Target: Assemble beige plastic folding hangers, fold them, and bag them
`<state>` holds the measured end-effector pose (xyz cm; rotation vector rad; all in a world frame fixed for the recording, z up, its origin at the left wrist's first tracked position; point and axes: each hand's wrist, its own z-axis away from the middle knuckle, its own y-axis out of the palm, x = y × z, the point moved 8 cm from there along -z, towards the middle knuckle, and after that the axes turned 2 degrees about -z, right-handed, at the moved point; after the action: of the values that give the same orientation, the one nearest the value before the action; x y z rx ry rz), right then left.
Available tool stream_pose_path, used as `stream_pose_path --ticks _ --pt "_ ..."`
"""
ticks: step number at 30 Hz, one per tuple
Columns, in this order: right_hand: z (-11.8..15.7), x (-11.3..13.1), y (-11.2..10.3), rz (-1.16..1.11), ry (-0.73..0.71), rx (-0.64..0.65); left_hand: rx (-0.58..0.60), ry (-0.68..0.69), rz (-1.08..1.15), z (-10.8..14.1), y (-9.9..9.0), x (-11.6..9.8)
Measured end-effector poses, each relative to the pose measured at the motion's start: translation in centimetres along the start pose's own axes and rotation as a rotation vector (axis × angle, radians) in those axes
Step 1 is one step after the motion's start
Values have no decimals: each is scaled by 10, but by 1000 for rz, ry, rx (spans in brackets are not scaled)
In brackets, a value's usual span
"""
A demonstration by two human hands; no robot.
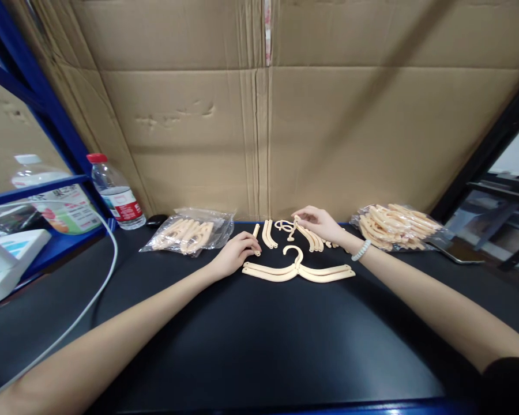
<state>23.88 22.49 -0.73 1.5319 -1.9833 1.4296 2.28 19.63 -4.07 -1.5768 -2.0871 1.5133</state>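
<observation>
My left hand [236,253] rests on the table with its fingers curled over the lower end of a pale hanger arm [256,231]. My right hand [318,222] pinches a small hanger hook [291,236] just above the tabletop. Between and nearer to me lies a beige folding hanger [299,269], its hook pointing away and its arms spread sideways. Loose curved hanger arms [268,233] lie behind it, and more curved arms [313,239] sit partly under my right hand. Other hooks [282,225] lie beside the one I hold.
A clear bag of hanger parts [185,233] lies at left, and a fuller bag [395,226] at right, by a phone [461,255]. A red-capped bottle [116,193] stands back left. A white cable [108,276] crosses the black table [281,346]. Cardboard [190,144] walls the back.
</observation>
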Motion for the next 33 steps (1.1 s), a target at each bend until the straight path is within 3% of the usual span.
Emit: stream_pose_path --ticks 5,11,14,19,24,28,33 --pt "29 11 -18 -190 128 -207 -77 -1 103 -2 -9 -12" --pt "74 30 -6 -596 312 -255 -105 -39 324 -5 -13 -48" --pt "88 36 5 -692 395 -237 -129 -205 648 -2 -5 -54" --pt "96 44 19 -721 398 -199 -231 -397 911 7 7 -56" --pt "101 44 23 -702 411 -228 -231 -553 1194 14 23 -57" --pt "106 37 30 -816 510 -231 -177 -582 1183 20 36 -62" --pt "105 39 37 -803 501 -139 -241 -474 1016 26 35 -70"
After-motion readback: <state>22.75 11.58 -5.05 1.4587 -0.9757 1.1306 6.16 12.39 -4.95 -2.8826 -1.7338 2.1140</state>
